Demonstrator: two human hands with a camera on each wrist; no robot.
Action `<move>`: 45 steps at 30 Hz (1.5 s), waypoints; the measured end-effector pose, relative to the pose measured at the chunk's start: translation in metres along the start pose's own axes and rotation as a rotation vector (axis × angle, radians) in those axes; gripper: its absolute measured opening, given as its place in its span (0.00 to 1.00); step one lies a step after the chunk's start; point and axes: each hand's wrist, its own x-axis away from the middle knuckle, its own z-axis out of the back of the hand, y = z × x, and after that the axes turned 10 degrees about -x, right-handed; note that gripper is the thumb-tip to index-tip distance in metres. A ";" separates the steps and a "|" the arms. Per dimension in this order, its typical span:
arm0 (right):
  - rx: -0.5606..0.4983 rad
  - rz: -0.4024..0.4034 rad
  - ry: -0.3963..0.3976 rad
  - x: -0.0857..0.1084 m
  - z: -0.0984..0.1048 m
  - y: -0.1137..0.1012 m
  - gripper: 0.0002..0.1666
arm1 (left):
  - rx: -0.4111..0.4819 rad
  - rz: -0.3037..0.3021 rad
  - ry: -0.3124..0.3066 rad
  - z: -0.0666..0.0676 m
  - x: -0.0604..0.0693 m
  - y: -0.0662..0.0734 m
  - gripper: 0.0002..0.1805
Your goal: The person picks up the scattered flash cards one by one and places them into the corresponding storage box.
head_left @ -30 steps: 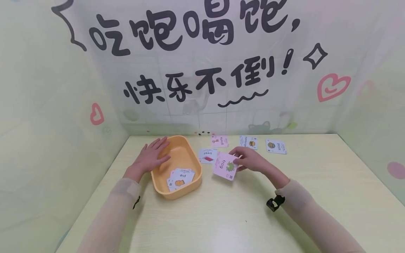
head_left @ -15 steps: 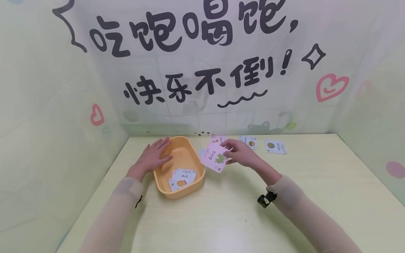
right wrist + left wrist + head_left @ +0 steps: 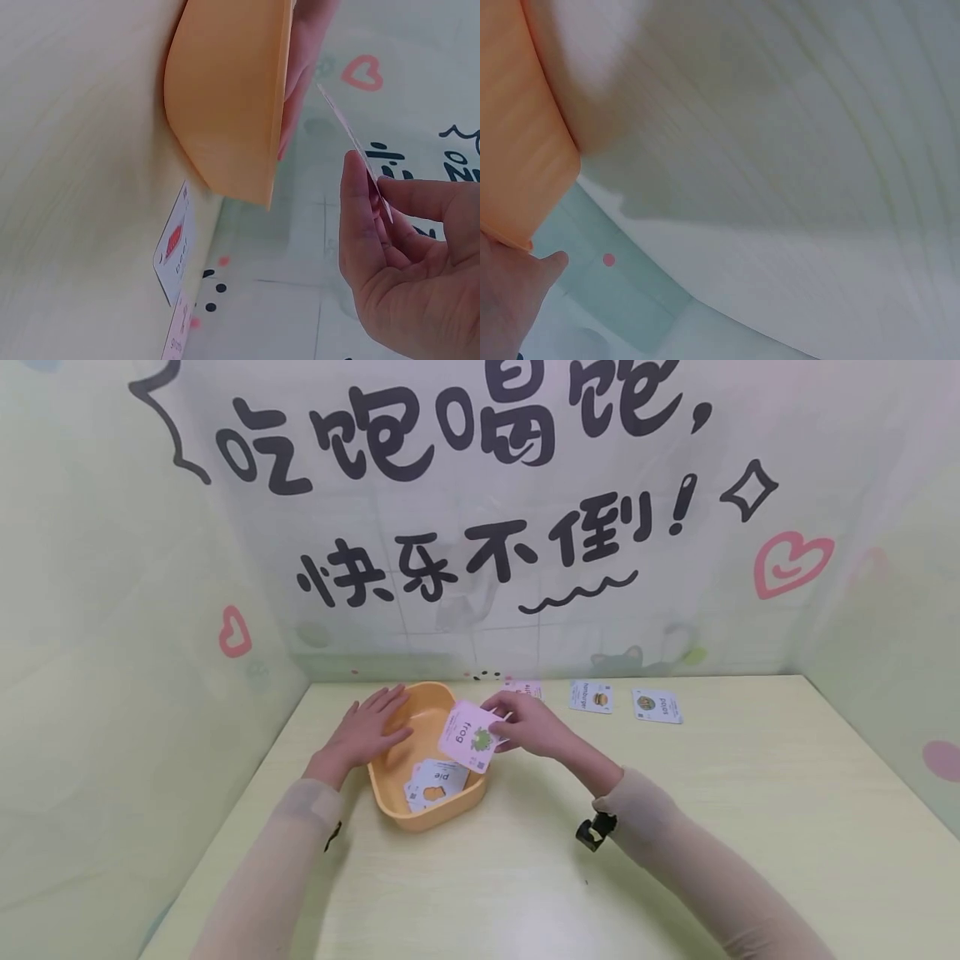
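Observation:
My right hand (image 3: pixel 531 724) pinches a pink frog card (image 3: pixel 467 737) between thumb and fingers, and holds it above the right rim of an orange plastic bin (image 3: pixel 429 817). In the right wrist view the card (image 3: pixel 352 139) appears nearly edge-on, apart from the bin (image 3: pixel 225 97). My left hand (image 3: pixel 362 732) rests on the bin's left rim with its fingers spread. Only part of that hand (image 3: pixel 514 289) shows in the left wrist view, against the bin's edge. Inside the bin lie several cards, a pie card (image 3: pixel 442 777) on top.
Beside the bin lies a beef card (image 3: pixel 174 247), hidden by my right hand in the head view. Behind it is a partly covered giraffe card (image 3: pixel 522 689). Hamburger (image 3: pixel 591 697) and salad (image 3: pixel 657 706) cards lie farther right on the pale table (image 3: pixel 720 827), before a printed backdrop.
My right hand has carried the frog card leftward, from in front of the beef card to over the bin's right rim. My left hand stays on the rim.

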 end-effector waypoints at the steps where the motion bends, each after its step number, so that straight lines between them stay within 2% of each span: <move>1: -0.002 0.000 -0.002 -0.001 -0.003 0.000 0.18 | 0.002 0.000 -0.002 0.001 0.000 0.001 0.40; 10: -0.012 -0.016 -0.027 -0.009 -0.026 0.003 0.18 | 0.000 -0.014 -0.002 0.002 -0.002 0.003 0.39; 18: 0.055 -0.012 -0.053 -0.012 -0.038 0.005 0.17 | -0.008 -0.001 -0.007 0.003 -0.004 0.002 0.40; 25: 0.109 -0.021 -0.073 -0.011 -0.041 0.006 0.16 | -0.005 -0.005 -0.009 0.004 -0.004 0.002 0.39; 38: 0.113 -0.005 -0.063 -0.005 -0.037 0.010 0.14 | -0.006 -0.004 -0.020 0.002 -0.001 0.002 0.39; 45: 0.069 -0.010 -0.072 -0.003 -0.032 0.011 0.15 | -0.004 -0.010 -0.013 0.000 -0.001 0.001 0.39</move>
